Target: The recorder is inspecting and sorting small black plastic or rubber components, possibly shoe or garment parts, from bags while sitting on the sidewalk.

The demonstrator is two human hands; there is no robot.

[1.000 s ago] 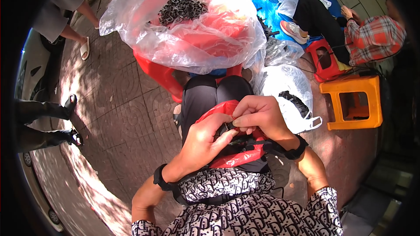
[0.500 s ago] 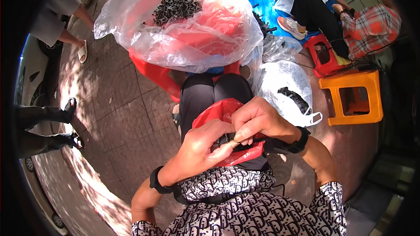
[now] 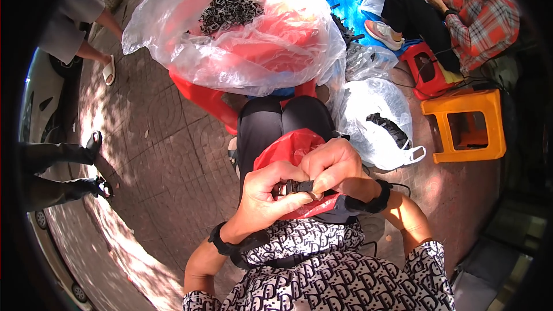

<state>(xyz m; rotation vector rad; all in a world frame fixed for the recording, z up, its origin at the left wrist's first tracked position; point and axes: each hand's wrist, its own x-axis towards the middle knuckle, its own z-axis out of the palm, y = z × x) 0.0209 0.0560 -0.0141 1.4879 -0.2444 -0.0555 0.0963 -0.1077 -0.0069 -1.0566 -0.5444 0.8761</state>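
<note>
Above my lap, my left hand (image 3: 266,193) and my right hand (image 3: 337,166) meet over a red plastic bag (image 3: 283,151). Between them is a short black strap (image 3: 303,186) with a shiny metal fitting (image 3: 280,189) at its left end. My left thumb and fingers close round the fitting side, while my right hand pinches the strap's other end. The fitting's exact kind is partly hidden by my fingers. In front of my knees, a heap of small black and metal buckle-like pieces (image 3: 229,14) lies on clear plastic sheeting (image 3: 167,46).
Under the sheeting stands a red stool or basin (image 3: 199,101). A white bag (image 3: 368,101) with black items sits right of my knees, near an orange stool (image 3: 495,129). A person in a plaid shirt (image 3: 484,29) sits far right; two others stand left, near cars.
My hands have shifted slightly, and the black strap with its metal fitting now shows between them. My right wrist has dropped inward. The person in plaid has moved an arm nearer the knee.
</note>
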